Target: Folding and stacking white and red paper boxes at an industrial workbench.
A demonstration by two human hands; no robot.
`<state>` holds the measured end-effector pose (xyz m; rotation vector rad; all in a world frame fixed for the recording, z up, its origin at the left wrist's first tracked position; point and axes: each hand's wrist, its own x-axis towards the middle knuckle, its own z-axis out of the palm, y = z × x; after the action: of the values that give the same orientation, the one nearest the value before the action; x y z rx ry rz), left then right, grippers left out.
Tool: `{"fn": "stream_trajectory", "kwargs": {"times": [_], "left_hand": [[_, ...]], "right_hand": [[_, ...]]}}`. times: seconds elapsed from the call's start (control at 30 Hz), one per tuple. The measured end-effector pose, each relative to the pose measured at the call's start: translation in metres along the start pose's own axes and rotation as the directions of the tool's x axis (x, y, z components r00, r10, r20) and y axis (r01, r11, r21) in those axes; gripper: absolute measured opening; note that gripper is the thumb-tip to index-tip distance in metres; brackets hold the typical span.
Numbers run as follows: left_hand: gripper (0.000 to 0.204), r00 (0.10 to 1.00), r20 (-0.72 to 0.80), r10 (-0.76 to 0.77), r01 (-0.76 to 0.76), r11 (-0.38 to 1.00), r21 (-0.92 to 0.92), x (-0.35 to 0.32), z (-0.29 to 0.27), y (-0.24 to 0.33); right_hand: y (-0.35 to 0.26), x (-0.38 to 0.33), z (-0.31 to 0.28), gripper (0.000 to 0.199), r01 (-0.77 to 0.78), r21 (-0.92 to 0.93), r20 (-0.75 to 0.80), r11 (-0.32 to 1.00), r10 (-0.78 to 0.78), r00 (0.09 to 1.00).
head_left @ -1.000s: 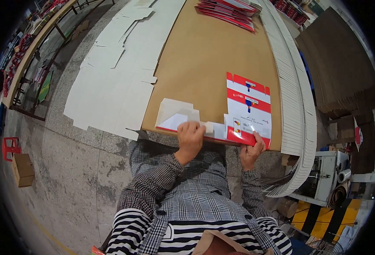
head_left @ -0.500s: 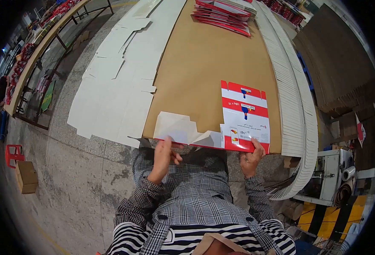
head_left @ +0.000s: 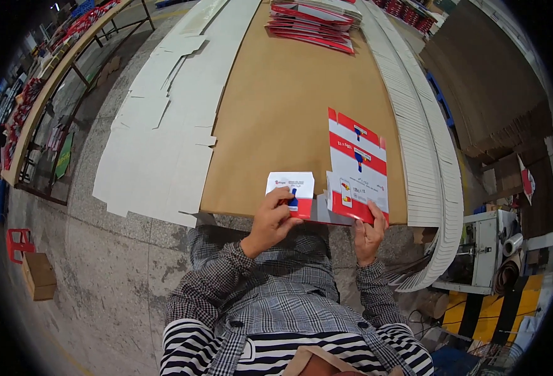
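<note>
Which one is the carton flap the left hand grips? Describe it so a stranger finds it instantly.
Start at the brown table and drop to its near edge. There the left hand pinches a small white flap with a red lower band, left of the larger red-and-white carton that the right hand steadies.

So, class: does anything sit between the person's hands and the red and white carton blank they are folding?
Nothing visible does. The left hand already grips the small flap, and the right hand holds the near edge of the carton blank on the brown table.
</note>
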<state>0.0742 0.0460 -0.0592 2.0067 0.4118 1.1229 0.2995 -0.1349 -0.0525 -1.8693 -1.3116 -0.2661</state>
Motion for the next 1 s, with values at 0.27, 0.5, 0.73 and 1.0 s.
{"fn": "stream_trajectory", "kwargs": {"times": [0.27, 0.5, 0.73, 1.0], "left_hand": [[0.03, 0.988, -0.064, -0.138, 0.143, 0.987, 0.077, 0.0, 0.02, 0.004], [0.029, 0.97, -0.003, -0.242, 0.237, 0.95, 0.201, 0.0, 0.029, 0.003], [0.026, 0.959, 0.07, -0.274, 0.234, 0.908, 0.348, 0.006, 0.031, 0.015], [0.033, 0.746, 0.497, -0.443, 0.136, 0.832, 0.537, 0.088, 0.037, -0.025]], "right_hand": [[0.007, -0.008, 0.011, 0.034, 0.054, -0.167, 0.067, 0.985, -0.043, 0.997], [0.021, -0.023, 0.022, 0.04, 0.096, -0.176, 0.063, 0.98, -0.086, 0.994], [0.022, -0.026, 0.023, 0.039, 0.113, -0.182, 0.074, 0.977, -0.101, 0.992], [0.022, -0.021, 0.019, 0.035, 0.119, -0.169, 0.093, 0.978, -0.104, 0.99]]}}
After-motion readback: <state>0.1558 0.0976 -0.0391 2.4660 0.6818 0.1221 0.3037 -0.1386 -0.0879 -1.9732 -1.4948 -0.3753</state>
